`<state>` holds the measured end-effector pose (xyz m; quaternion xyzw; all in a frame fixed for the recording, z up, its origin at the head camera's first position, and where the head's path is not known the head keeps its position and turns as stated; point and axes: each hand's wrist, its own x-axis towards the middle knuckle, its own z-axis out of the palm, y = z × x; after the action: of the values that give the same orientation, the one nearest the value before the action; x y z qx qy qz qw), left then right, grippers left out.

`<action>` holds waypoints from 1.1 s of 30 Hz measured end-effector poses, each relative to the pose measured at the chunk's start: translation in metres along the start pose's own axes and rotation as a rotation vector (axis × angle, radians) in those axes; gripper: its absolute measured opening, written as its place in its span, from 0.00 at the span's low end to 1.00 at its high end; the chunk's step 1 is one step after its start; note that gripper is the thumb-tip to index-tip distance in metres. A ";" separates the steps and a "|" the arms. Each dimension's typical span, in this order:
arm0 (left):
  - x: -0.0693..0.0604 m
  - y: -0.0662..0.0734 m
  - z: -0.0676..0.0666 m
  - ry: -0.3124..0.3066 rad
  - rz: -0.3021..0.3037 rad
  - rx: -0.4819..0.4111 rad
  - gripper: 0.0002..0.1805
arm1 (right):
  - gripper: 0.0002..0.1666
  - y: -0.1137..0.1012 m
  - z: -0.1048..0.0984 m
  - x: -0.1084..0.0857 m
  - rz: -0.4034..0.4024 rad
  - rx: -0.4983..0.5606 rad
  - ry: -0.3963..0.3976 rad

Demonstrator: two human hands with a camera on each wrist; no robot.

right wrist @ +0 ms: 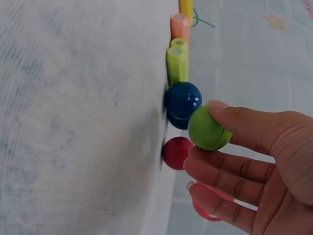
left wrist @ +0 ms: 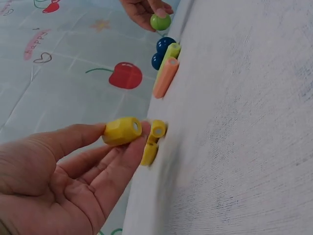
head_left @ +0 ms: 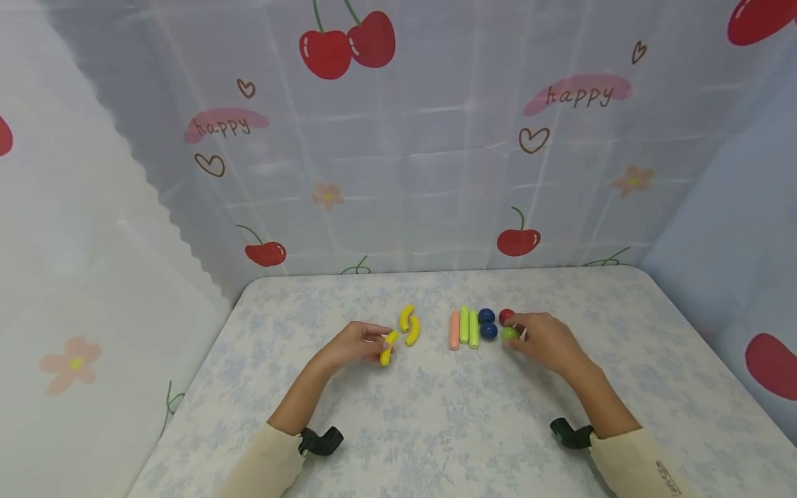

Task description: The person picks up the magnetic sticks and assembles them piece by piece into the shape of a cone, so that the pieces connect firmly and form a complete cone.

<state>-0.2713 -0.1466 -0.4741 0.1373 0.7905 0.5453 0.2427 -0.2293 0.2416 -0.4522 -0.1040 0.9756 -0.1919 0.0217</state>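
Observation:
My left hand [head_left: 359, 342] pinches a short curved yellow piece [left wrist: 122, 131] between thumb and fingers. Just beyond its fingertips lie two more curved yellow pieces [head_left: 414, 330] on the table. A green ball [right wrist: 209, 128] sits between the thumb and fingers of my right hand [head_left: 546, 339]. Right behind that hand is a red ball [head_left: 506, 316], partly covered by the fingers in the head view. Two dark blue balls [head_left: 488, 331] rest to the left of the green one, one behind the other.
Beside the blue balls stand in a row two light green sticks [head_left: 474, 329] and an orange stick [head_left: 454, 330]. They lie on a pale patterned table [head_left: 429, 429]. A curtain [head_left: 423, 152] with cherry prints hangs behind the table's far edge.

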 end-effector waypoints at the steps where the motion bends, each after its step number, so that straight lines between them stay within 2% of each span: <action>1: -0.002 -0.001 0.000 -0.021 0.000 -0.039 0.24 | 0.22 -0.001 0.000 -0.001 -0.011 0.006 0.011; 4: -0.008 -0.002 0.002 -0.086 0.006 -0.134 0.24 | 0.22 -0.005 0.002 -0.002 -0.049 0.032 0.033; 7: -0.014 -0.004 0.007 -0.126 0.006 -0.196 0.24 | 0.23 -0.009 0.005 -0.002 -0.066 0.054 0.040; 15: -0.028 -0.012 0.031 -0.241 -0.020 -0.321 0.23 | 0.20 -0.033 0.014 -0.006 -0.173 0.134 0.053; 21: -0.029 -0.012 0.045 -0.266 -0.005 -0.379 0.23 | 0.20 -0.050 0.019 -0.009 -0.267 0.181 0.083; 27: -0.029 -0.012 0.053 -0.324 0.004 -0.408 0.23 | 0.20 -0.059 0.021 -0.014 -0.282 0.184 0.083; 33: -0.029 -0.013 0.059 -0.330 0.013 -0.438 0.22 | 0.19 -0.063 0.023 -0.016 -0.320 0.213 0.089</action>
<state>-0.2146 -0.1189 -0.4962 0.1735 0.6025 0.6752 0.3886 -0.1998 0.1790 -0.4492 -0.2461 0.9208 -0.2996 -0.0414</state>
